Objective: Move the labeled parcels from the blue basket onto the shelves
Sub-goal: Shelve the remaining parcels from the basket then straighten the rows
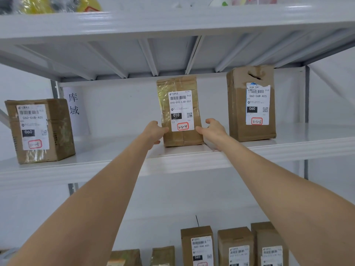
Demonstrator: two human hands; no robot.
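A tall brown cardboard parcel (180, 96) stands upright on the middle white shelf (115, 156), its white label marked 010 and 3-2-4 facing me. My left hand (154, 131) grips its lower left side, thumb on the front. My right hand (213, 129) holds its lower right side, thumb on the front edge. Both arms reach up from below. The blue basket is out of view.
On the same shelf stand a wide labeled box (40, 129) at the left and a tall one marked 3-2-6 (251, 104) at the right. Several labeled boxes (235, 246) fill the shelf below. An upper shelf (172, 22) hangs close overhead. A paper sign (74, 104) hangs on the back wall.
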